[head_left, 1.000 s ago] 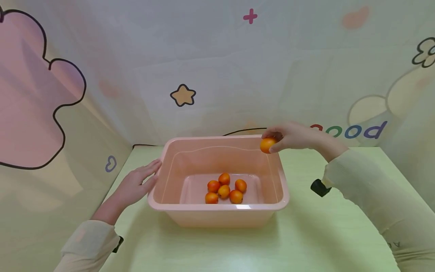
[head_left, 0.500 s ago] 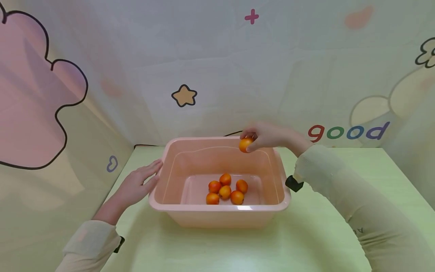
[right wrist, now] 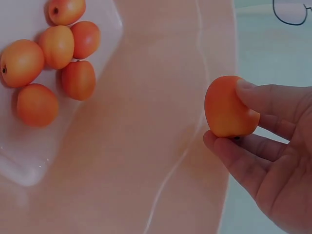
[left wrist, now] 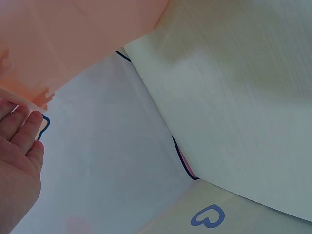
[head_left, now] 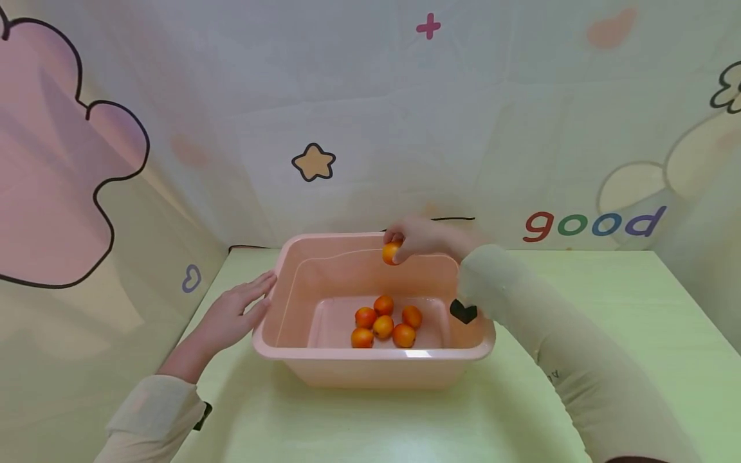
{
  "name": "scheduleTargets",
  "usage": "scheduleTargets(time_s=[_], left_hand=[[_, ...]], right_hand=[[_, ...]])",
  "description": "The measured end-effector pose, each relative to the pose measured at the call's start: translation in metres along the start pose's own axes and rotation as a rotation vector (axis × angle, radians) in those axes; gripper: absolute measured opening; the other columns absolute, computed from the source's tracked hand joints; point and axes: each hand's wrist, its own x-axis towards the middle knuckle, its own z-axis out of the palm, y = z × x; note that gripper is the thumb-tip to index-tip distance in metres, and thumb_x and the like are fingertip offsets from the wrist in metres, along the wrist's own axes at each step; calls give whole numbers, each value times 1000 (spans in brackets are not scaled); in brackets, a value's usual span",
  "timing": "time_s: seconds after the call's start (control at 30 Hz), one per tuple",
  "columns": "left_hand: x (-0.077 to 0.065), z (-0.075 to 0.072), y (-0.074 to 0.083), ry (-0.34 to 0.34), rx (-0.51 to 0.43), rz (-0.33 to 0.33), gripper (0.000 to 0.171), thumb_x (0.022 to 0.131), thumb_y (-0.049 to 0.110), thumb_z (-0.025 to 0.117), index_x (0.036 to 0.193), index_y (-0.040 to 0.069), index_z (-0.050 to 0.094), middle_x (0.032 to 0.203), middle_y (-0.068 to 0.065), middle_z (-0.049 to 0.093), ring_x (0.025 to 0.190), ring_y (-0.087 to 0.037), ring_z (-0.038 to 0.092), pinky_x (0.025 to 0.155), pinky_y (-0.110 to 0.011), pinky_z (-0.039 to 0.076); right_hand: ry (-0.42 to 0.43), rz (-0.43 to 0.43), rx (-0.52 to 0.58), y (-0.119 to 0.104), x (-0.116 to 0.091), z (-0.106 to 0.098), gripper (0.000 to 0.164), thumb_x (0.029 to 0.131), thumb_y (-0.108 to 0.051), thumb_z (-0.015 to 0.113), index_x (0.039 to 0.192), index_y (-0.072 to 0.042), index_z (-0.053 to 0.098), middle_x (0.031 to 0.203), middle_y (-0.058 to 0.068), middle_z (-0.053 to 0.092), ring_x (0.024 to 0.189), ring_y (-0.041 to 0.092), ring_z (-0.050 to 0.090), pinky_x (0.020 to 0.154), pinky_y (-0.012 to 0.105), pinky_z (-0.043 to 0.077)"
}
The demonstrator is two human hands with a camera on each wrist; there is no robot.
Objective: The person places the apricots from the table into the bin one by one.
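A pink rectangular plastic basin (head_left: 376,372) stands on the table in the head view. Several oval orange fruits with small dark ends lie grouped on its floor, among them a yellower orange fruit (head_left: 383,326). My right hand (head_left: 424,236) is over the basin's back part and pinches one more orange fruit (right wrist: 226,107) between thumb and fingertips, above the others. At the basin's left rim, my left hand (head_left: 234,315) rests with extended fingers against the outer edge. In the left wrist view its fingers (left wrist: 24,134) lie just under the rim.
The pale green table (head_left: 370,424) carries the basin and ends at a printed cloth backdrop (head_left: 370,128) with a star and coloured letters. The cloth also rises at the left and right. Dark wrist cameras (head_left: 463,312) stick out below the sleeves.
My right hand has carried the orange fruit leftward, from the basin's back right corner to above its back middle. The left hand and the fruits in the basin stay put.
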Motion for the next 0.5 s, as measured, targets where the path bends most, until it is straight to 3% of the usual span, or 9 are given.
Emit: scheduleTargets(time_s=[0.27,0.5], left_hand=[[-1,-1,0,1,-2,4,46,92,24,44,133,4,39,139,-13,36,121,-40,38,94,-57,32],[-2,-1,-1,1,-5,-1,46,92,25,45,133,5,38,139,-12,36,122,-40,38,94,-57,33]], right_hand=[[-39,62,74,-5,16,16,23,80,-10,61,102,-14,57,102,3,55,97,22,48,83,32,45],[-44,12,-13,-20,35,34,25,79,-7,63,104,-6,57,100,8,55,90,23,49,80,29,46]])
